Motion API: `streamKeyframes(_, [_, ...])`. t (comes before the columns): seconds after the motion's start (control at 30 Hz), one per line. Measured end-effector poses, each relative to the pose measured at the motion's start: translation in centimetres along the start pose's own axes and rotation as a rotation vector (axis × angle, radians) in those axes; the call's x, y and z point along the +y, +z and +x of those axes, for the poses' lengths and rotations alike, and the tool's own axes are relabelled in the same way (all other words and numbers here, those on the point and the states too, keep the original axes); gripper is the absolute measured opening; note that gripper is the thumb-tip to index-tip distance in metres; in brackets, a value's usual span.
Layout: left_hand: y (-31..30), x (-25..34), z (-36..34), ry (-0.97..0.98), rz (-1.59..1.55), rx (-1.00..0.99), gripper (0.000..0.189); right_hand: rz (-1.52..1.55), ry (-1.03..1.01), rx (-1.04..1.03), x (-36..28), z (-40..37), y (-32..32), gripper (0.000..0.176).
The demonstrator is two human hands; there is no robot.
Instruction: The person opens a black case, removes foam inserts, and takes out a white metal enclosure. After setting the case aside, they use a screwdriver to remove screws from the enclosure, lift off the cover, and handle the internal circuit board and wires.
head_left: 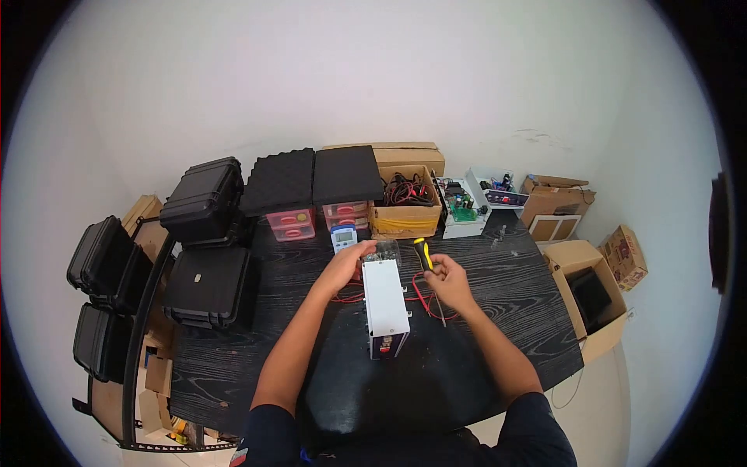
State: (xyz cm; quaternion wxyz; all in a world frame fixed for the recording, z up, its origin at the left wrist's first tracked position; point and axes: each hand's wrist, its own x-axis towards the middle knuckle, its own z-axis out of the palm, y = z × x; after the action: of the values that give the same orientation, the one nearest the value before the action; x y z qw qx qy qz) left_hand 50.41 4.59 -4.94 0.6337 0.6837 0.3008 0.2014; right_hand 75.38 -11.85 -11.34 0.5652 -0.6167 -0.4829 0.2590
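Observation:
A white metal equipment case (387, 296) with a dark front panel stands on the table before me. My left hand (348, 267) is at its far left corner, fingertips together at the rim of a clear plastic container (384, 251) of small parts; whether they hold anything is hidden. My right hand (453, 282), to the right of the case, holds a yellow-and-black screwdriver (422, 254). Its handle points up and away, and its shaft slants down toward me. Behind my left hand is a blue-and-white multimeter (343, 237). Red test leads (421, 294) lie on both sides of the case.
At the back are pink drawer units (291, 224) under black foam, a cardboard box (405, 222) of cables, and an opened device (464, 210) with circuit boards. Black hard cases (206, 284) stand at left. An open carton (587, 300) is beyond the table's right edge.

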Motion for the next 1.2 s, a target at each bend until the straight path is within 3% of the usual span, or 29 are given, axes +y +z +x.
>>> streamKeyframes(0.07, [0.1, -0.4, -0.8, 0.169, -0.074, 0.075, 0.059, -0.195, -0.012, 0.038, 0.7, -0.7, -0.2, 0.037])
streamKeyframes(0.17, [1.9, 3.5, -4.6, 0.281, 0.109, 0.097, 0.051, -0.488, -0.003, 0.065, 2.1, -0.9, -0.5, 0.045])
streamKeyframes(0.27, [4.3, 3.5, -6.1, 0.632, 0.545, 0.176, 0.049, -0.579, -0.013, 0.065, 2.9, -1.0, -0.3, 0.046])
streamKeyframes(0.4, [7.1, 5.2, -8.1, 0.619, 0.835, 0.130, 0.068, -0.583, -0.046, 0.064, 3.7, -0.9, 0.4, 0.046])
streamKeyframes(0.43, [7.2, 5.5, -8.2, 0.578, 0.875, 0.103, 0.080, -0.584, -0.046, 0.062, 3.5, -0.8, 0.6, 0.046])
streamKeyframes(0.67, [6.7, 5.2, -8.3, 0.562, 0.949, 0.075, 0.086, -0.556, -0.079, 0.029, 2.5, 0.0, 2.0, 0.044])
streamKeyframes(0.77, [6.4, 5.3, -8.6, 0.568, 0.931, 0.071, 0.086, -0.530, -0.304, -0.050, 1.5, -0.8, 2.0, 0.057])
streamKeyframes(0.87, [5.8, 5.1, -8.9, 0.616, 0.888, 0.081, 0.086, -0.214, -0.261, -0.269, -0.6, -3.6, 1.4, 0.072])
streamKeyframes(0.9, [5.5, 5.1, -9.1, 0.626, 0.862, 0.081, 0.085, -0.225, -0.417, -0.329, -0.8, -4.2, 1.6, 0.088])
streamKeyframes(0.93, [5.1, 5.1, -9.2, 0.637, 0.836, 0.081, 0.085, -0.174, -0.399, -0.438, -1.2, -4.8, 2.0, 0.110])
streamKeyframes(1.03, [3.6, 4.2, -9.7, 0.621, 0.797, 0.087, 0.083, -0.283, -0.502, -0.565, -1.4, -5.9, 4.0, 0.142])
streamKeyframes(1.2, [0.5, 2.1, -10.6, 0.675, 0.553, 0.117, 0.075, -0.256, -0.478, -0.566, -2.3, -6.1, 7.6, 0.144])
